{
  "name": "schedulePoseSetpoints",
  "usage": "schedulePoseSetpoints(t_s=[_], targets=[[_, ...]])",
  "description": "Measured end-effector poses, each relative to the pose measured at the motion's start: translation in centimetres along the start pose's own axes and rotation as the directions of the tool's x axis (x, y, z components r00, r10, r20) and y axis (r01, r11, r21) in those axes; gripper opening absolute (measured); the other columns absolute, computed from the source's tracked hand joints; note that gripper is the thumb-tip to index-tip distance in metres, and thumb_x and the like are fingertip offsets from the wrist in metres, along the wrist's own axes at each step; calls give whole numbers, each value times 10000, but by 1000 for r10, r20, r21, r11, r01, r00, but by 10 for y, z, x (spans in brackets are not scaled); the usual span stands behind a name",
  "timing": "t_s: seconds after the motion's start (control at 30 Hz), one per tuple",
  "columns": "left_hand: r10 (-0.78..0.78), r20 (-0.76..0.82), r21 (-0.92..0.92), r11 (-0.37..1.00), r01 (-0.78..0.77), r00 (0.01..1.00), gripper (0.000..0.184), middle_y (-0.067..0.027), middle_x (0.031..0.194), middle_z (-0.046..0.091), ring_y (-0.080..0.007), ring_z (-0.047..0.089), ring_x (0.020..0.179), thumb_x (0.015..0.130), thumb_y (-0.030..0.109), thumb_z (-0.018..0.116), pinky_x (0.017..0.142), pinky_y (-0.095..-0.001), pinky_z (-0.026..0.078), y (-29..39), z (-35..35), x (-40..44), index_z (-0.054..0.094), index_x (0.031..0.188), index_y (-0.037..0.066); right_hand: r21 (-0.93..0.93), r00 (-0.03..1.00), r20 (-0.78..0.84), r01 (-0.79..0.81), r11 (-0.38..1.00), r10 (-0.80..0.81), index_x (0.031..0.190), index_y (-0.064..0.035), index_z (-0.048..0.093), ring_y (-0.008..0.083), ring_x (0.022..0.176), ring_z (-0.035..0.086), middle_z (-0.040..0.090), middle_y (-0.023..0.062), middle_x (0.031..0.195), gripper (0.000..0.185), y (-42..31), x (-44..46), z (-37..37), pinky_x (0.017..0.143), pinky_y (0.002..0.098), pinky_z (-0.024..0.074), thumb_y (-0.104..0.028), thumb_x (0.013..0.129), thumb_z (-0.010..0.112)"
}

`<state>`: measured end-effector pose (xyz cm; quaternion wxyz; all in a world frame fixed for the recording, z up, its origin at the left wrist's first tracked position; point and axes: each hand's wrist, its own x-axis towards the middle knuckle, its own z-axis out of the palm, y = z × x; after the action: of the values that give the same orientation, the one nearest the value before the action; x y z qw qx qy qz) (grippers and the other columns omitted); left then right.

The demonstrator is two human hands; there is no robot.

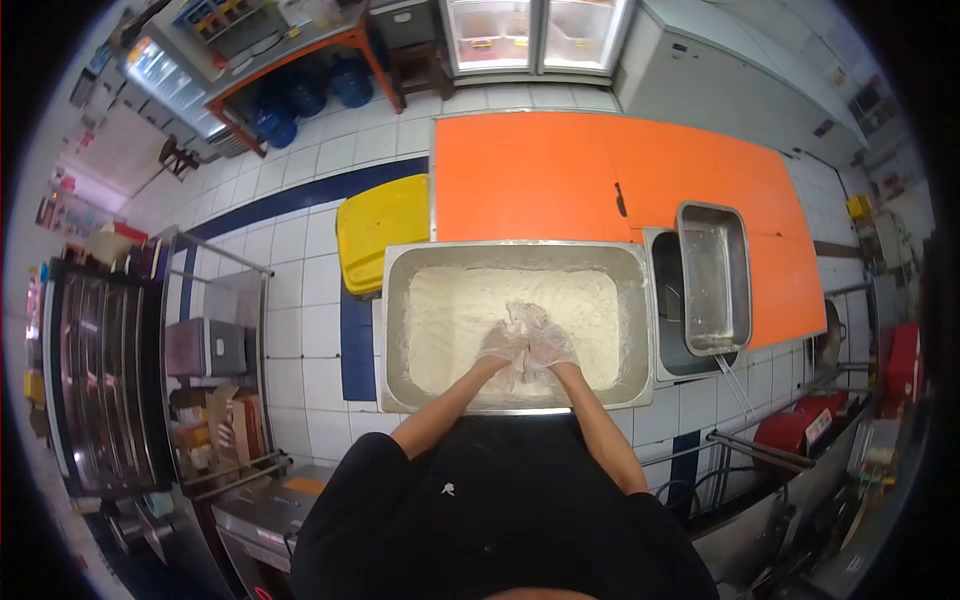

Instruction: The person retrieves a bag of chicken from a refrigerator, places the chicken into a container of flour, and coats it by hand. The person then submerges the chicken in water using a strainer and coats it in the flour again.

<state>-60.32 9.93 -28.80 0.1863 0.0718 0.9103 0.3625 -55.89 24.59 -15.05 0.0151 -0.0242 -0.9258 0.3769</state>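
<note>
A deep steel pan (pixel 396 330) in front of me holds a wide bed of pale flour (pixel 450 300). Both hands are together over its middle, in thin, clear plastic gloves dusted white. My left hand (pixel 506 347) and my right hand (pixel 547 348) close from either side around a lumpy flour-coated piece (pixel 524 318), which looks like floured meat, though the coating hides its exact kind. Part of it shows beyond the fingertips. The fingers themselves are partly hidden by flour and by the piece.
An orange-topped table (pixel 530 175) adjoins the pan's far side. To the right, an empty steel tray (pixel 715 280) rests partly over a sunken basin (pixel 668 335) with a wire handle beside it. A yellow-lidded bin (pixel 385 220) stands left, near a metal rack (pixel 265 370).
</note>
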Motion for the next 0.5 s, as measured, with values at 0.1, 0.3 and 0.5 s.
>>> schedulePoseSetpoints(t_s=[0.1,0.3,0.5], targets=[[-13,139,-221,974,44,990,484,-204,995,679,-288,663,932,729,424,706,797,-414,508,106,-96,-43,644,1018,40,-163,767,473,-407,899,433,1305,-55,550,300,1195,536,555,175,1314,461,22,-2,-14,1005,352,421,-299,918,496],[238,293,-82,971,-224,926,365,-172,905,669,-348,635,837,835,374,638,752,-436,496,103,-150,-50,634,970,34,671,887,397,-456,585,236,1325,-33,528,223,1219,524,551,138,1342,483,153,-54,16,988,320,418,-362,978,457],[599,214,-72,798,-599,772,441,-231,960,650,-377,614,919,946,416,479,824,-453,464,-8,-27,2,633,1007,8,-4,705,497,-581,814,506,1349,-26,510,214,1205,524,552,120,1333,489,67,-10,-6,982,312,431,-340,975,506]])
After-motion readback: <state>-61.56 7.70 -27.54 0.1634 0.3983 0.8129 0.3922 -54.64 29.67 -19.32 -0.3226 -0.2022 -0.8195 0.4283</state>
